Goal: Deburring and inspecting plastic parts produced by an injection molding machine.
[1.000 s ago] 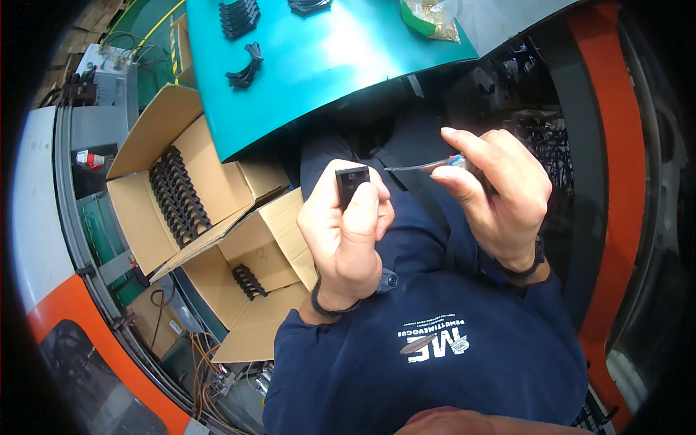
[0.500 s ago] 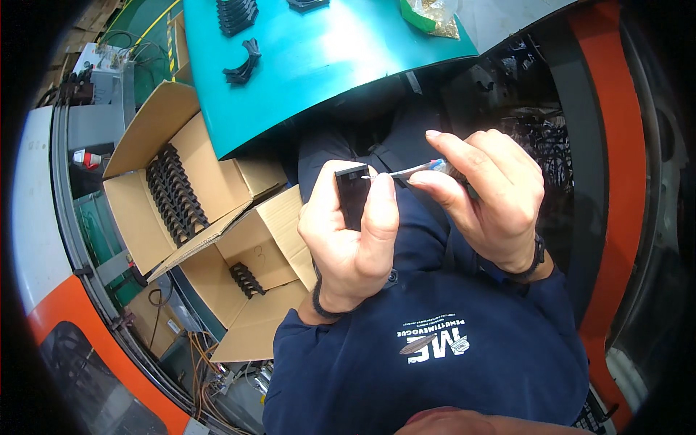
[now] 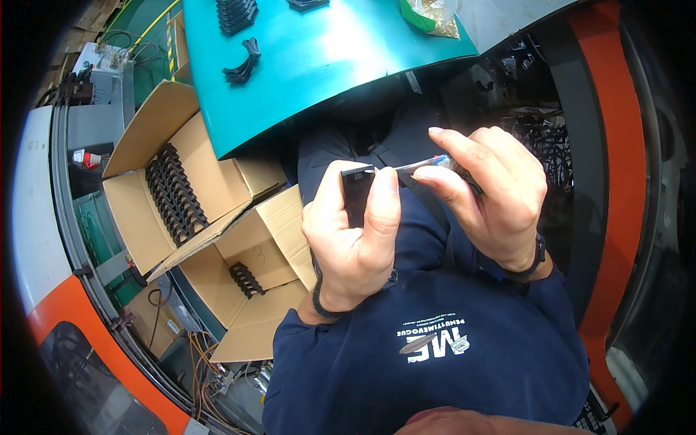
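Observation:
My left hand [image 3: 353,250] grips a black plastic part [image 3: 355,199] between thumb and fingers, held up above my lap. Pinched in my right hand [image 3: 502,199] is a slim metal-bladed tool [image 3: 415,167] with a bit of blue and red near the grip. Its tip points left and meets the upper right corner of the part, close to my left thumb. The fingers hide most of the tool's handle. Curved black plastic parts lie on the green tabletop ahead, one apart [image 3: 243,64] and several in a nested row [image 3: 236,14].
A clear and green bag [image 3: 435,16] of small gold-coloured pieces sits on the green table [image 3: 290,94]. To my left stand an open carton [image 3: 138,210] with rows of black parts and a nearer carton [image 3: 272,308] with a short row. An orange machine frame [image 3: 620,181] rises at the right.
The tool has shifted slightly and its blade lies a little higher against the part's corner. Both hands have moved slightly right; their grips are the same.

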The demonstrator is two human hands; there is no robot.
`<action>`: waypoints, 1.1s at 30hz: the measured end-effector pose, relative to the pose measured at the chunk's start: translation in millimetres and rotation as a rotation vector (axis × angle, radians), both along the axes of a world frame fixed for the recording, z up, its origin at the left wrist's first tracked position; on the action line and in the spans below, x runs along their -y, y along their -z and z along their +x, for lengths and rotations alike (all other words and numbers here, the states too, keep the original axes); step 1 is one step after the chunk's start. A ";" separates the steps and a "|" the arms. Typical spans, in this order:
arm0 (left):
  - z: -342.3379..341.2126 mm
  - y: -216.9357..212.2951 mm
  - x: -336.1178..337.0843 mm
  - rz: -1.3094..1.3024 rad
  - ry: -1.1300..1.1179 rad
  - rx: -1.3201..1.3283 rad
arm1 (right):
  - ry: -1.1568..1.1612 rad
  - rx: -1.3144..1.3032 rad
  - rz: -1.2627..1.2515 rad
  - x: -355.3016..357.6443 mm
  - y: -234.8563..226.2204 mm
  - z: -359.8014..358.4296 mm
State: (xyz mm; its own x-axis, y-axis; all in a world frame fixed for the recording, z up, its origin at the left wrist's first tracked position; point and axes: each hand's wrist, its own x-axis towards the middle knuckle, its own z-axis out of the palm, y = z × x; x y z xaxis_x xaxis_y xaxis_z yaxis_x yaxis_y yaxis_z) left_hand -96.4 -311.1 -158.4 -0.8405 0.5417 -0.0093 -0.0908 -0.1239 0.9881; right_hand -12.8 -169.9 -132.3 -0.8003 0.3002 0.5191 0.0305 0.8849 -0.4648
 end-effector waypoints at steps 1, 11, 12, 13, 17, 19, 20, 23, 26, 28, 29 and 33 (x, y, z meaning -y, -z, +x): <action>-0.1 -1.3 0.2 0.020 0.004 0.035 | -0.001 0.009 -0.018 0.2 -0.3 0.5; -3.2 -7.2 1.4 0.203 0.028 0.233 | -0.077 0.081 -0.331 -9.2 -8.9 4.7; -2.2 -8.8 0.2 0.184 0.014 0.243 | -0.100 0.091 -0.361 -8.8 -9.6 4.1; -1.4 -9.9 -1.3 0.167 0.004 0.254 | -0.135 0.059 -0.344 -8.3 -8.4 2.5; -0.8 -12.3 -2.0 0.075 0.018 0.183 | -0.222 0.094 -0.341 -6.1 -9.1 -2.2; -0.7 -12.4 -0.9 0.055 0.020 0.168 | -0.240 0.100 -0.306 -5.8 -5.9 -3.6; -0.3 -12.7 -0.9 0.056 0.013 0.172 | -0.237 0.113 -0.279 -5.7 -6.5 -4.7; -0.5 -12.3 0.2 0.048 0.004 0.162 | -0.223 0.176 -0.211 -5.3 -11.1 -6.5; -2.2 -9.4 1.6 0.028 0.017 0.125 | -0.207 0.237 -0.177 -3.9 -13.2 -6.3; -2.5 -8.8 1.7 0.026 0.019 0.112 | -0.197 0.245 -0.154 -3.2 -12.2 -6.6; -2.6 -8.2 1.9 0.022 0.019 0.108 | -0.193 0.241 -0.140 -2.5 -10.9 -6.8; -3.5 -7.1 2.9 0.011 0.029 0.096 | -0.177 0.231 -0.090 -1.9 -10.1 -7.4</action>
